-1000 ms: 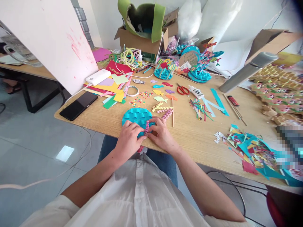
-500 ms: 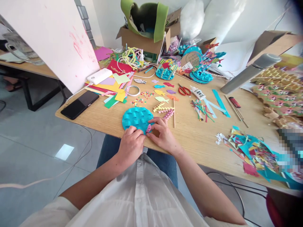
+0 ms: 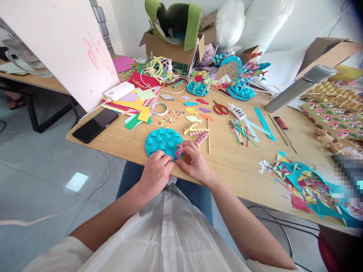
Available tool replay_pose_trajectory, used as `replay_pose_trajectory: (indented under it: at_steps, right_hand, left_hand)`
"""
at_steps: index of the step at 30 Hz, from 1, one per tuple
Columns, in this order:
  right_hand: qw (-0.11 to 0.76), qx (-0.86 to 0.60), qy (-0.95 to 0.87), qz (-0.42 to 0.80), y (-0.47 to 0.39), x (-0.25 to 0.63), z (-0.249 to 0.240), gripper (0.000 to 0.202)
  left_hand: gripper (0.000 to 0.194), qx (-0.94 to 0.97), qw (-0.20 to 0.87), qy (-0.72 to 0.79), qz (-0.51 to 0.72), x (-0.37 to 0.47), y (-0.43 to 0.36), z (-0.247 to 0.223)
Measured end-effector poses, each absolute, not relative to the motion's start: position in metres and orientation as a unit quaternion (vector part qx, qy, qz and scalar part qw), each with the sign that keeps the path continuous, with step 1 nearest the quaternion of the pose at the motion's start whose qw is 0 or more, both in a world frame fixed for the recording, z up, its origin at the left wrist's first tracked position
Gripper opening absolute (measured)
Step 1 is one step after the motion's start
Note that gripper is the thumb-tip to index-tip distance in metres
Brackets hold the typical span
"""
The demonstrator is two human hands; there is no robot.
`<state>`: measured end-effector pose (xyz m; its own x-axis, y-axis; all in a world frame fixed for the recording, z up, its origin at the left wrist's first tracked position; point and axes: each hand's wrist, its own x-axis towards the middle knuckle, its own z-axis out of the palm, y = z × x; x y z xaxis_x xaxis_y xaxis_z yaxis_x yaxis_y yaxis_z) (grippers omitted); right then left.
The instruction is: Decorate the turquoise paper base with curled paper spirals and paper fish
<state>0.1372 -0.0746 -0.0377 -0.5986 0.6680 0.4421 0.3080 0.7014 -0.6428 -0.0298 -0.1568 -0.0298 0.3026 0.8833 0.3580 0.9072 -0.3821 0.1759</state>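
Observation:
A round blue disc (image 3: 163,140) with a wavy paper surface lies at the table's front edge. My left hand (image 3: 155,172) is closed on its near rim, fingers bent over the top. At the disc's right rim stands a small purple paper twist (image 3: 179,152), leaning a little. My right hand (image 3: 194,159) has its thumb and fingers closed around that twist; the exact contact is partly hidden. Just beyond my right hand lie more yellow and pink twisted strips (image 3: 195,132), with a thin wooden stick (image 3: 209,138) beside them.
Paper fish (image 3: 191,111), red scissors (image 3: 220,108) and a white glue bottle (image 3: 237,112) lie further back. A black phone (image 3: 95,125) and coloured paper sheets (image 3: 136,107) are at left. Paper scraps (image 3: 303,181) and a grey bottle (image 3: 300,88) are at right.
More of the purple twist shows between my hands now. The disc has shifted very slightly left; both hands stay almost in place.

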Motion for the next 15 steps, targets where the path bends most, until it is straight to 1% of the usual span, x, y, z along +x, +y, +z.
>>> replay_pose_trajectory:
  at_steps: [3,9,15]
  right_hand:
    - [0.336,-0.291,-0.856,0.265,-0.073,0.139,-0.035,0.017]
    - [0.272,-0.275,-0.888,0.248,-0.063,0.142,-0.026,0.016]
    - [0.239,-0.266,-0.908,0.216,-0.058,0.133,-0.017,0.004]
  left_hand:
    - [0.019,-0.812,0.036,-0.549,-0.195,-0.034,-0.155,-0.027]
    - [0.020,-0.828,0.044,-0.526,-0.191,-0.042,-0.153,-0.027]
    - [0.021,-0.822,0.058,-0.521,-0.222,-0.044,-0.155,-0.032]
